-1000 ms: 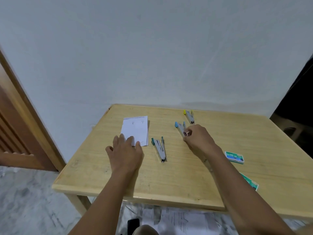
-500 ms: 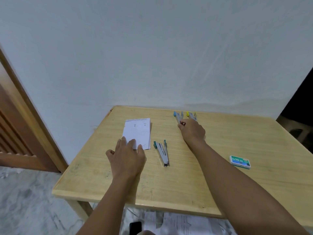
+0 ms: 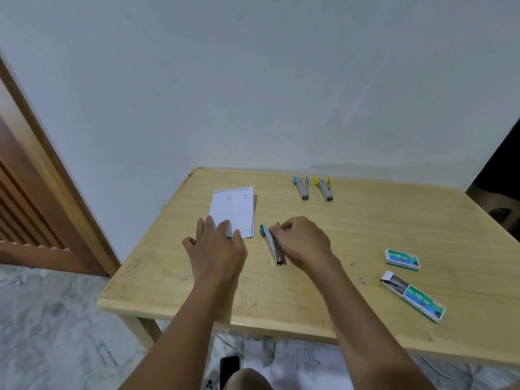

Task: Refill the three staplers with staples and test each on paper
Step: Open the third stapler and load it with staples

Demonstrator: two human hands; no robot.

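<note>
The green stapler (image 3: 272,244), slim and silver with a teal end, lies on the table (image 3: 380,220) just right of the paper (image 3: 235,209). The right hand (image 3: 305,240) curls over it, fingers pinching its far end. The left hand (image 3: 216,249) lies flat, fingertips on the paper.

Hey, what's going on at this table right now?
A person is working at a wooden table with three staplers. The right hand holds the teal stapler lying in the middle, while the left hand rests flat on the near edge of the paper. The blue stapler and yellow stapler lie side by side near the far edge, untouched. To the right sit a closed staple box and an open staple box with its tray slid out.
</note>
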